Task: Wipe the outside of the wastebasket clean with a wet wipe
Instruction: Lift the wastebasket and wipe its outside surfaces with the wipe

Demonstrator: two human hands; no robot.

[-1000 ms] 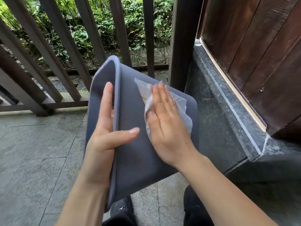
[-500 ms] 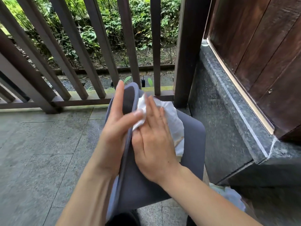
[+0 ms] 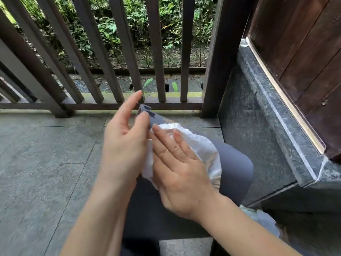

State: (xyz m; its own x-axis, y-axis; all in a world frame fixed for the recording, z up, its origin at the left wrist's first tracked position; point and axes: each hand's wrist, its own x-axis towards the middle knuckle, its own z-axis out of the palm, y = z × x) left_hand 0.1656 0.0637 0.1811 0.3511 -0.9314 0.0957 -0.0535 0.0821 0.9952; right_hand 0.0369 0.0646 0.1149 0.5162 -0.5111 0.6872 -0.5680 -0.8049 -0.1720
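The grey-blue wastebasket [image 3: 234,169] lies tilted in front of me, low over the tiled floor, its outer side facing up. My left hand [image 3: 123,145] grips its left rim, thumb on the outer face and fingers stretched toward the top corner. My right hand [image 3: 180,174] lies flat on the white wet wipe [image 3: 204,146] and presses it against the basket's side, close to the left hand. Most of the basket is hidden under both hands and forearms.
A dark wooden railing [image 3: 114,71] with slanted bars runs across the back, plants beyond it. At the right stand a thick post [image 3: 215,71], a dark stone ledge [image 3: 276,126] and a wooden door [image 3: 304,61]. Grey floor tiles [image 3: 46,163] spread out at the left. Something pale [image 3: 263,220] lies at lower right.
The basket has dropped lower and nearer to me. My right hand with the wipe has slid down and left, next to my left hand, which moved up to the rim's top corner.
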